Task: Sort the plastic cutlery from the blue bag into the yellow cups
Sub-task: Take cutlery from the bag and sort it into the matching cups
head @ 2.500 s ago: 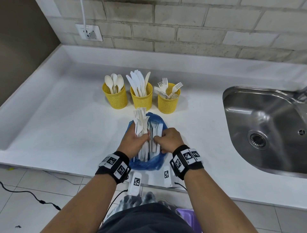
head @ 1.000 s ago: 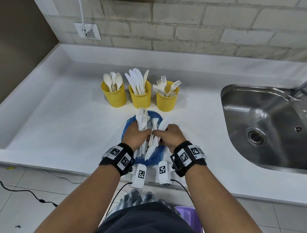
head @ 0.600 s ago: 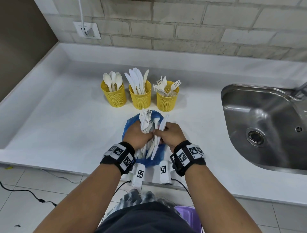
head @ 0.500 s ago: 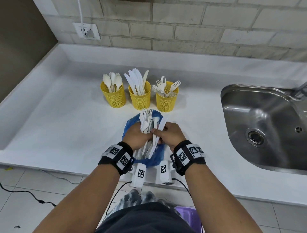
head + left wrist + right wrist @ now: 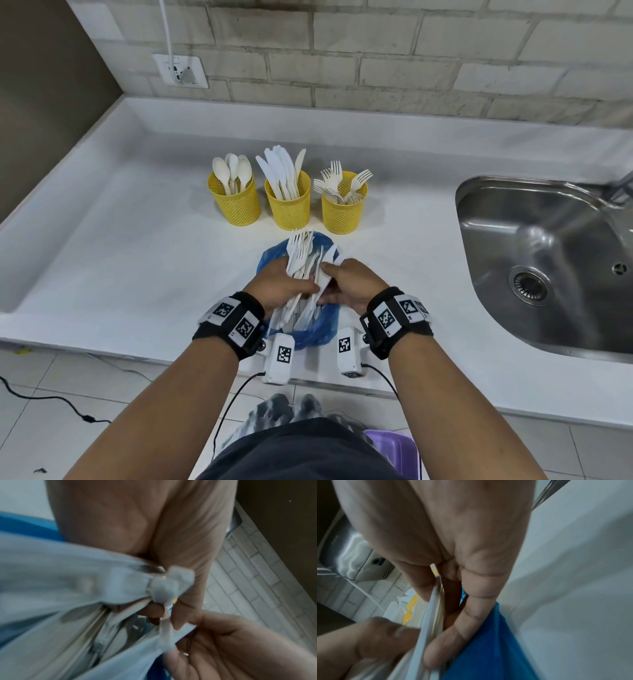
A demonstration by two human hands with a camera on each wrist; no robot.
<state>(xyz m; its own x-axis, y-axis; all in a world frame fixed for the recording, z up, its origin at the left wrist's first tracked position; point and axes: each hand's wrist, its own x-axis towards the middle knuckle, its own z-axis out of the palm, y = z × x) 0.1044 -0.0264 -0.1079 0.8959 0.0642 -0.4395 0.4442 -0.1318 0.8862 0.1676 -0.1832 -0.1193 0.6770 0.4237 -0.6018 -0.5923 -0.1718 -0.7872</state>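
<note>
A blue bag (image 5: pixel 322 329) lies on the white counter (image 5: pixel 137 260) near its front edge, with white plastic cutlery on it. My left hand (image 5: pixel 289 286) grips a bundle of white forks (image 5: pixel 299 248), tines pointing away from me. Close on its right, my right hand (image 5: pixel 334 279) pinches a white knife (image 5: pixel 329 265) between thumb and fingers; in the right wrist view the knife (image 5: pixel 426 622) runs edge-on over the bag (image 5: pixel 488 649). Behind the bag stand three yellow mesh cups: spoons (image 5: pixel 234 204), knives (image 5: pixel 287 205), forks (image 5: pixel 344 209). The left wrist view is blurred.
A steel sink (image 5: pixel 548 260) is set into the counter on the right. A brick wall with a socket (image 5: pixel 180 72) runs behind. The counter has a raised rim at the left and back. Two tagged white devices (image 5: pixel 281 356) hang at the front edge.
Both hands were down on the pile in the bag. Since then the right hand has drawn one knife out and tilted it up beside the fork bundle in the left hand.
</note>
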